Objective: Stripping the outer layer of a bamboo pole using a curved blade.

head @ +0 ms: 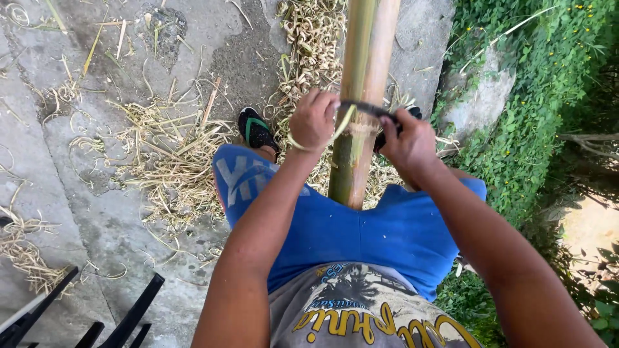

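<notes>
Gripping a dark curved blade (369, 111) at both ends, the left hand (314, 120) and right hand (407, 138) are held tight against a bamboo pole (364, 71), which is set upright-tilted between the knees, over blue shorts (361, 232). Left fingers (308, 104) are closed around one end of the blade; right fingers (394, 124) are closed on the other, handle side. The blade is laid across the pole at a node, and a pale strip (342, 125) is seen peeling off beside the left hand. Risk, as judged: if the blade is skidded over the hard node, it could be thrown toward the thighs, since the pull line runs at the lap. The left fingers seem to be wrapped on bare blade, so a twist could cut them. The pole is not clamped; roll under uneven pull is likely. Room: concrete floor (97, 193) to the left is littered with dry shavings (174, 161), a slip hazard near the sandalled foot (256, 129). The right side is bounded by a stone edge (480, 96) and green overgrowth (548, 77), so elbow room there is limited. Black chair legs (122, 319) are seen at lower left, well apart from the hands.
</notes>
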